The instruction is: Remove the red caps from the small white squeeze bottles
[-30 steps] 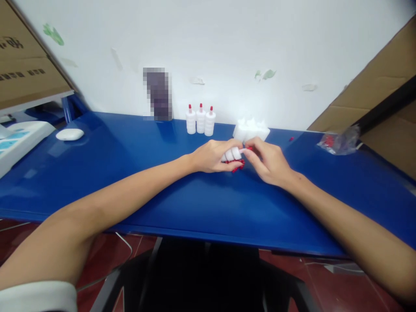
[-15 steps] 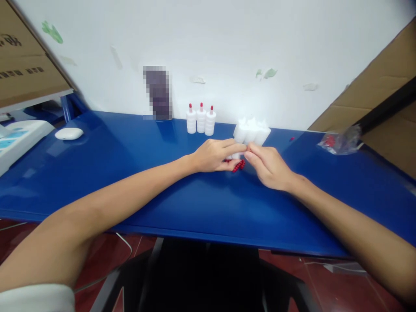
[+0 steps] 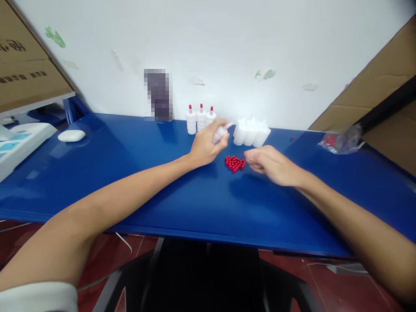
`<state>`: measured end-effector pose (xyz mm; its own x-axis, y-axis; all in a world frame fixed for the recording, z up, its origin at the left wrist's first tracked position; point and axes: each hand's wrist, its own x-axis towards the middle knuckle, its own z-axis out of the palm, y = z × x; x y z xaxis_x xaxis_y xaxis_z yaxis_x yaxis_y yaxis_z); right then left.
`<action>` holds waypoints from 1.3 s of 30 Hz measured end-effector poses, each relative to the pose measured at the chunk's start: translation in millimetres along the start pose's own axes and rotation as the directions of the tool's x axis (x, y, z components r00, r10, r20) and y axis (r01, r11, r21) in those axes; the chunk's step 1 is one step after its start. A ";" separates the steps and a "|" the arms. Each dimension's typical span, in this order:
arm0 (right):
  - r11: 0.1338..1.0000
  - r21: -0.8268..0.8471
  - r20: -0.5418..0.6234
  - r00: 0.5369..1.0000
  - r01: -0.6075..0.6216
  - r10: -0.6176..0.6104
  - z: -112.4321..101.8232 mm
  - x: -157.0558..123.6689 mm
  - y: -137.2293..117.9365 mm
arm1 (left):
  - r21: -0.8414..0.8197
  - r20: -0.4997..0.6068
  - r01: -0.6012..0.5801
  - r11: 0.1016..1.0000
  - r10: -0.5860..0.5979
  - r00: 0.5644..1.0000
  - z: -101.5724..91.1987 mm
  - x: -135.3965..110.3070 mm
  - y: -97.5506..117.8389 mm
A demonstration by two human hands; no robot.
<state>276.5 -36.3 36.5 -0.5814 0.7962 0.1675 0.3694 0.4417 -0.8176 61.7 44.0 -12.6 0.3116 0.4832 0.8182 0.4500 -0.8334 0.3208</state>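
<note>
Left hand is shifting toward eleven o'clock, holding round white plastic bottle, likely keeping tapered nozzle clear. Right hand is curling, contents untellable.

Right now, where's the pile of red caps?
In the head view, the pile of red caps lies on the blue table, left of the right hand.

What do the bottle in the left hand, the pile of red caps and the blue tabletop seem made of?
Bottle: probably plastic, white and smooth, going by its moulded-looking body, though it's blurred. Red caps: likely plastic, slightly glossy, with small highlights. Blue tabletop: hard and glossy, with pale reflections; painted metal or laminate, I can't tell.
</note>
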 end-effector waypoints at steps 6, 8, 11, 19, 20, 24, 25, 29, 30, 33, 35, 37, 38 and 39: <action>0.843 -0.534 0.012 0.996 -0.064 0.083 -25.8 -2.0 9.2 | -0.134 0.147 0.276 0.952 -0.256 0.955 -1.5 5.1 -1.0; 0.802 -0.588 0.025 0.988 -0.107 0.151 -26.8 -1.3 9.7 | -0.112 0.188 0.282 0.953 -0.258 0.948 -1.7 5.6 -0.5; 0.780 -0.614 0.065 0.978 -0.117 0.198 -22.9 -0.2 5.9 | -0.082 0.244 0.248 0.965 -0.222 0.944 -1.5 6.0 -0.2; 0.833 -0.524 0.160 0.940 -0.178 0.302 -13.7 -2.0 -2.9 | -0.167 0.281 0.236 0.957 -0.183 0.942 -1.0 6.8 2.9; 0.829 -0.528 0.153 0.939 -0.186 0.308 -13.8 -2.1 -2.6 | -0.180 0.290 0.231 0.956 -0.173 0.941 -1.2 7.0 3.6; 0.838 -0.503 0.125 0.940 -0.214 0.316 -16.1 -2.1 0.6 | -0.193 0.311 0.231 0.954 -0.164 0.936 -1.9 7.7 4.9; 0.845 -0.487 0.124 0.941 -0.220 0.316 -16.8 -2.1 1.8 | -0.186 0.309 0.242 0.952 -0.177 0.935 -1.9 7.9 5.1; 0.868 -0.439 0.112 0.944 -0.233 0.310 -19.8 -2.3 7.6 | -0.159 0.283 0.290 0.944 -0.238 0.929 -1.5 8.4 6.4; 0.871 -0.434 0.107 0.947 -0.229 0.302 -20.7 -2.3 9.1 | -0.154 0.276 0.301 0.941 -0.251 0.928 -1.5 8.5 6.9; 0.882 -0.423 0.110 0.955 -0.206 0.276 -23.3 -2.4 13.0 | -0.142 0.271 0.320 0.937 -0.274 0.923 -1.5 8.3 8.7; 0.889 -0.415 0.120 0.957 -0.192 0.262 -24.3 -2.3 14.4 | -0.144 0.278 0.324 0.935 -0.276 0.920 -1.8 8.0 9.8; 0.898 -0.403 0.128 0.960 -0.179 0.249 -24.3 -2.1 14.7 | -0.151 0.286 0.332 0.931 -0.280 0.916 -2.2 7.8 11.1; 0.901 -0.397 0.127 0.962 -0.175 0.243 -24.0 -1.9 14.6 | -0.154 0.289 0.338 0.928 -0.285 0.914 -2.5 7.7 11.7; 0.903 -0.392 0.124 0.963 -0.174 0.239 -23.6 -1.7 14.5 | -0.157 0.289 0.343 0.926 -0.289 0.913 -2.8 7.7 12.3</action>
<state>300.0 -21.4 37.4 -0.5613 0.8213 -0.1022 0.7191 0.4229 -0.5515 67.3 36.7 -1.0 0.3965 0.7594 0.5159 0.3922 -0.6482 0.6527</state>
